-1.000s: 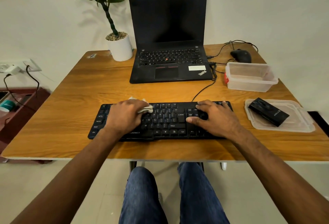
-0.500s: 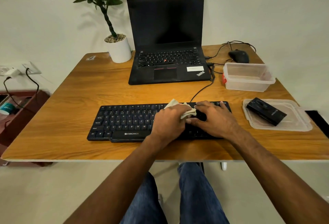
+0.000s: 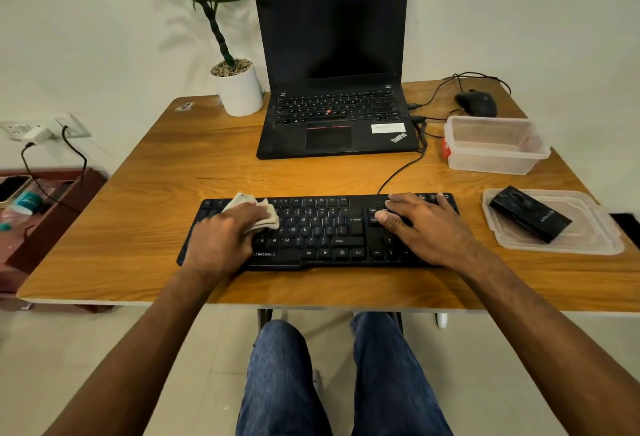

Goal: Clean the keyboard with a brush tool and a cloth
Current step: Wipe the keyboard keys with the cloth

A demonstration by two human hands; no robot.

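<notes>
Keyboard is steadied at its three-o'clock end by the flat, open-fingered right hand while the left hand, fingers curled around the cloth, wipes the nine-o'clock keys.

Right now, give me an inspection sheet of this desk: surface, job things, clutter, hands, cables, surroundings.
Surface: wooden table, bare wood around the items.
Job's things: black keyboard near the front edge; beige cloth bunched on its left keys; black box lying on a clear lid; whether it holds the brush cannot be told.
Clutter: open laptop, screen dark; potted plant; clear tub; mouse.
Hands: left hand grips the cloth on the keys; right hand rests flat on the keyboard's right end.
Cables: keyboard cable runs to the laptop; mouse cable loops behind.
Surroundings: wall socket with plugs, low red shelf, tiled floor.
</notes>
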